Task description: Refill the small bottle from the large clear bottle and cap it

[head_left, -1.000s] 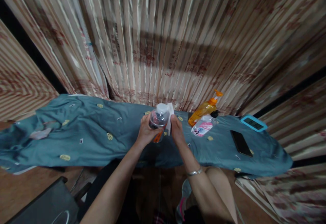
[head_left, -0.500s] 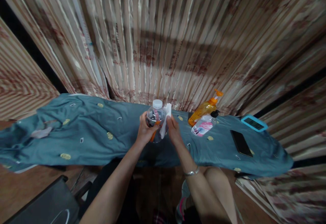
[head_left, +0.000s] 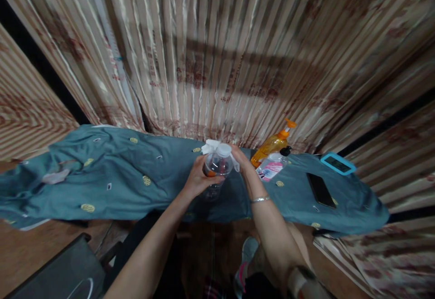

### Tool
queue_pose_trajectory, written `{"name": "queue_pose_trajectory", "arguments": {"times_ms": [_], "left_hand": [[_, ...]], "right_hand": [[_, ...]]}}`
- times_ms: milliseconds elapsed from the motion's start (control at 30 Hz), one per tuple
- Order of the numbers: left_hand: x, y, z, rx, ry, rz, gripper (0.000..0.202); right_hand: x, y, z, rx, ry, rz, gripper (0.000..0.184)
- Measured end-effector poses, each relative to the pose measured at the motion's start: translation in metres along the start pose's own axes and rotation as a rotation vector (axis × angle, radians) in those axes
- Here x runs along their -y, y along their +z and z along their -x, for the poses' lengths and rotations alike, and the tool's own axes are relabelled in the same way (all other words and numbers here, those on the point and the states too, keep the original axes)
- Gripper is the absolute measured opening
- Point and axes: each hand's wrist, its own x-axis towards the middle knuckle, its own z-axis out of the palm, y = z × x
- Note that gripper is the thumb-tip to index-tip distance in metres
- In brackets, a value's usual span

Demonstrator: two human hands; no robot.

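Note:
My left hand [head_left: 197, 181] grips a clear plastic bottle [head_left: 217, 167] with a white cap, held upright above the table's near edge. An orange label shows through its side. My right hand [head_left: 242, 157] reaches around the far side of the bottle near its top and presses a white cloth [head_left: 210, 145] against it. The cloth sticks out to the left behind the cap. A silver bracelet sits on my right wrist.
A teal cloth with yellow emblems [head_left: 112, 176] covers the long table. To the right stand an orange pump bottle [head_left: 273, 142] and a clear bottle with a pink label [head_left: 272, 168], then a black phone [head_left: 320, 190] and a blue-cased device [head_left: 338, 163]. Striped curtains hang behind.
My right hand has moved with the cloth from the bottle's right side up and around behind its cap. The bottle has shifted slightly right.

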Motion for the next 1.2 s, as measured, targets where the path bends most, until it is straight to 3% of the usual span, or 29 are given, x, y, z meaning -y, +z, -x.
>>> {"name": "queue_pose_trajectory", "arguments": {"times_ms": [133,333,500,567,667,733,833,967,1033,1100,1200], "left_hand": [[0.005,-0.007,-0.003,-0.144,-0.011,-0.049,0.083],[0.003,-0.010,0.004,-0.101,0.100,-0.036,0.043],[0.004,-0.005,0.009,-0.126,0.118,-0.122,0.080],[0.004,-0.005,0.009,-0.139,0.079,-0.114,0.084],[0.003,-0.007,0.008,-0.095,0.035,-0.067,0.082],[0.003,-0.008,0.008,-0.048,0.016,-0.033,0.082],[0.006,-0.009,0.007,-0.047,0.015,-0.021,0.080],[0.009,-0.014,0.003,-0.091,-0.001,-0.028,0.077],[0.009,-0.017,0.002,-0.099,-0.020,-0.026,0.074],[0.009,-0.019,0.001,-0.112,-0.032,-0.022,0.073],[0.009,-0.020,0.002,-0.170,-0.042,-0.040,0.074]], "right_hand": [[-0.011,-0.004,0.012,-0.032,0.081,-0.062,0.040],[-0.015,0.002,0.045,-0.136,0.013,-0.137,0.049],[0.002,0.021,0.066,-0.108,-0.138,-0.023,0.043],[0.011,0.024,0.063,-0.091,-0.164,0.063,0.043],[0.017,0.022,0.044,-0.016,-0.078,0.048,0.042],[0.011,0.019,0.030,0.009,0.002,-0.012,0.043],[-0.019,0.020,0.028,-0.005,0.075,-0.034,0.053],[-0.070,0.030,0.065,-0.062,0.139,0.005,0.056],[-0.084,0.033,0.084,-0.100,0.153,0.030,0.053],[-0.084,0.034,0.092,-0.130,0.149,0.032,0.052],[-0.061,0.036,0.084,-0.162,0.108,0.003,0.054]]}}
